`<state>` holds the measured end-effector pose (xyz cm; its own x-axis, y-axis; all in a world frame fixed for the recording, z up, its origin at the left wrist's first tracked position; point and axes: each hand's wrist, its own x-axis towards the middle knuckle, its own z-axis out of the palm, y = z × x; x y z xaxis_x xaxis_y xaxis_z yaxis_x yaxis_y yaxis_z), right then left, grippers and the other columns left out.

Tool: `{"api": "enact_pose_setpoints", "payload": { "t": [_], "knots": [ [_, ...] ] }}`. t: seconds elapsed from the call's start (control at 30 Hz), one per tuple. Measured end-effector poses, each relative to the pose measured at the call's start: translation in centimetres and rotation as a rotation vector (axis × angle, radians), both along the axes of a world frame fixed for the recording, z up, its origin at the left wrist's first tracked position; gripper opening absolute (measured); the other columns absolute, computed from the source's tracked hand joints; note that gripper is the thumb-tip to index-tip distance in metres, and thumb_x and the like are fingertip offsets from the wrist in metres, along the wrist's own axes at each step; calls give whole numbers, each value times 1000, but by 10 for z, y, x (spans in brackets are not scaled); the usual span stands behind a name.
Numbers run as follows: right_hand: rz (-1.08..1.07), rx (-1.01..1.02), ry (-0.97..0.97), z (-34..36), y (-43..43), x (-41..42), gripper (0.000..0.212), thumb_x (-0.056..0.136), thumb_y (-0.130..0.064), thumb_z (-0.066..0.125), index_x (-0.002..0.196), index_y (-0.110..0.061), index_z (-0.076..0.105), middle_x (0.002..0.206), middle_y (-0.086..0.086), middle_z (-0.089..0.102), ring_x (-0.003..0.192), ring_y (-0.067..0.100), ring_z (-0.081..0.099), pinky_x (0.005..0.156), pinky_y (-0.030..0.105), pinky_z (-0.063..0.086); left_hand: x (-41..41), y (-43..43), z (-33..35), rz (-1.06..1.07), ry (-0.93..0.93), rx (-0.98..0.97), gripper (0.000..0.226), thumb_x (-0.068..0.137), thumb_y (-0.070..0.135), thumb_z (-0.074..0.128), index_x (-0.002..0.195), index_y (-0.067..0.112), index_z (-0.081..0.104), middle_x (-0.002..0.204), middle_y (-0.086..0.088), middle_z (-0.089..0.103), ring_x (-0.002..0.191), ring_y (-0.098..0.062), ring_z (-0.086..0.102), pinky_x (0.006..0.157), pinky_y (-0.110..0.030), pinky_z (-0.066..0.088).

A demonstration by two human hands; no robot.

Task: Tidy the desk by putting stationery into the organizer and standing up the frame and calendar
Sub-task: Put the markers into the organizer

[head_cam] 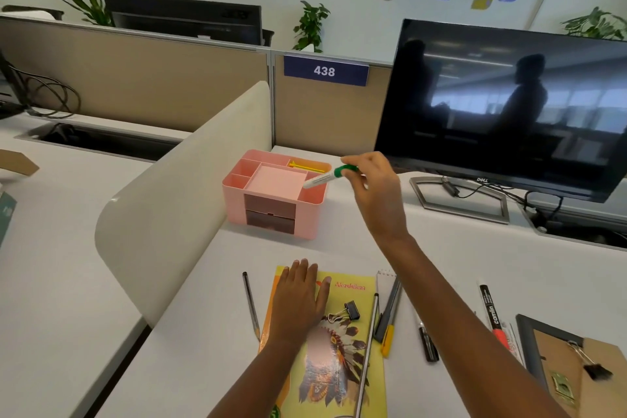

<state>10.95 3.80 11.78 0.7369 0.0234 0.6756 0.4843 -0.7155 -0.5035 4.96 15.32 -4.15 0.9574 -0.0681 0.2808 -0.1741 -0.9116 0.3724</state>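
Organizer (234,204): where is it? asks the first one.

It is the pink box at the back of the desk (475,258), says the second. It sits beside the white divider (190,180), just left of the monitor (509,105). The head camera looks down on it. Yellow sticks (307,164) lie in its back slot.

And the right hand (373,187)?

It is up in the air, just right of the box. Its fingers pinch a green and white marker (325,176). The white end points down over the front right slot. I cannot tell if it touches the box.

And the left hand (300,299)?

It lies flat, fingers straight, on a yellow booklet (339,366) close to the person, well apart from the box. It holds nothing.

What is near it?

A pencil (251,304) lies just left of it. A black clip (349,312) sits on the booklet just right of it. More pens lie further right: a grey and yellow one (388,316), a black one (427,339), a red and black one (492,312).

And the frame (556,356)?

It lies flat, back up, at the right corner, past the right arm.
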Motion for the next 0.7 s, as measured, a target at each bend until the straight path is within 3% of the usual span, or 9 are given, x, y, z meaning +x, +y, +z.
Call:
{"api": "enact_pose_setpoints", "payload": {
  "t": [0.1, 0.2, 0.27, 0.37, 0.57, 0.7],
  "knots": [
    [8, -112, 87, -10, 14, 10, 26, 92, -8, 48, 114, -2, 60, 110, 17, 60, 101, 24, 60, 83, 26, 52, 1, 0, -1, -2, 15, 14, 74, 98, 43, 5, 93, 11, 71, 97, -8, 72, 91, -25, 69, 78, -39, 55],
    [-5, -187, 193, -23, 20, 18, 26, 95, -13, 41, 115, -6, 57, 115, 11, 59, 106, 22, 58, 79, 24, 50, 2, 0, -3, -8, 7, 18, 73, 98, 43, 5, 93, 12, 71, 99, -8, 72, 93, -25, 68, 79, -39, 54],
    [-10, -212, 225, -30, 21, 20, 26, 95, -13, 43, 117, -6, 56, 119, 10, 58, 107, 23, 58, 84, 24, 50, 2, 0, -3, -7, 1, 30, 71, 98, 40, 6, 93, 11, 71, 98, -9, 72, 92, -25, 69, 78, -39, 55],
    [13, -251, 256, -35, 20, 16, 27, 93, -9, 47, 117, -4, 57, 122, 15, 58, 107, 28, 59, 91, 33, 50, 2, -1, -2, -1, 9, 56, 51, 93, 31, 26, 92, 9, 72, 96, -11, 73, 89, -26, 70, 76, -39, 55],
    [-25, -84, 248, -50, -14, -5, 25, 91, -4, 49, 112, -6, 62, 118, 13, 61, 105, 24, 61, 90, 21, 45, 3, 0, -5, -15, 28, 97, 44, 81, 27, 35, 94, 7, 72, 98, -14, 72, 90, -28, 69, 76, -40, 55],
    [-143, -6, 303, -76, -64, -34, 25, 87, 4, 49, 104, -5, 65, 109, 15, 64, 98, 25, 63, 85, 22, 45, 3, 0, -7, -18, 30, 109, 45, 81, 26, 34, 94, 6, 72, 98, -15, 72, 91, -30, 69, 75, -42, 55]
  ]
}}
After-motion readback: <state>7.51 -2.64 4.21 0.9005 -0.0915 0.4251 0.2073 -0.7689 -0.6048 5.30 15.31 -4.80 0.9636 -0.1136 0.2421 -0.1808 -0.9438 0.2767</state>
